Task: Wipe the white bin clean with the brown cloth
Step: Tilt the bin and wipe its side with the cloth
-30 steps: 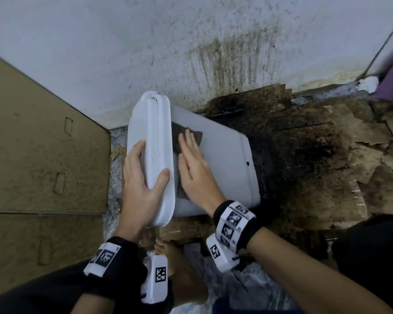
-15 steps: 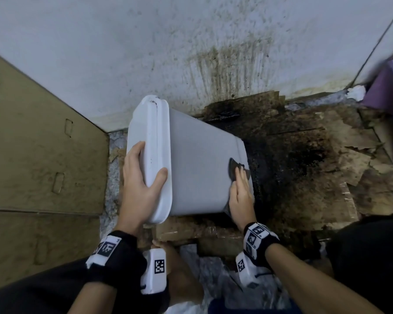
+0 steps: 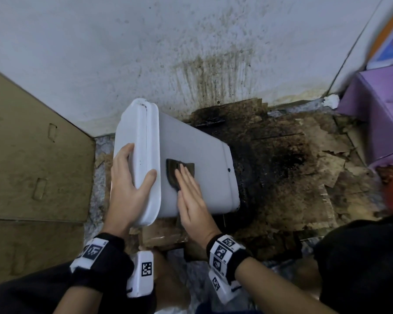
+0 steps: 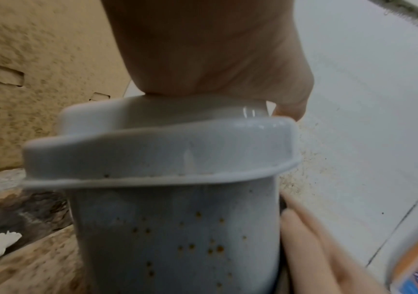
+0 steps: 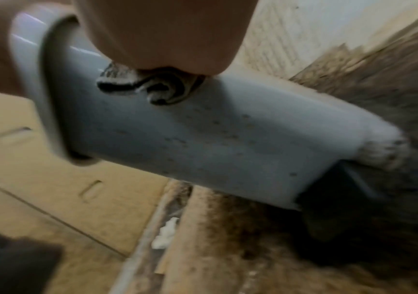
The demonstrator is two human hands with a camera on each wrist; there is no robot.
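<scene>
White plastic lidded bin [image 3: 197, 175] laid on side on stained cardboard floor [image 3: 293, 168], lid end clasped by left hand [image 3: 128, 184] for steadiness; folded brown cloth [image 3: 178, 172] pressed flat under straight-fingered right hand [image 3: 193, 200] for wiping.

The white bin [image 3: 197, 177] lies tilted on its side on stained cardboard, lidded end to the left, its underside speckled with small brown spots. The brown cloth [image 3: 173, 172], dark and bunched, lies pressed flat on its upper side near the lid.
</scene>
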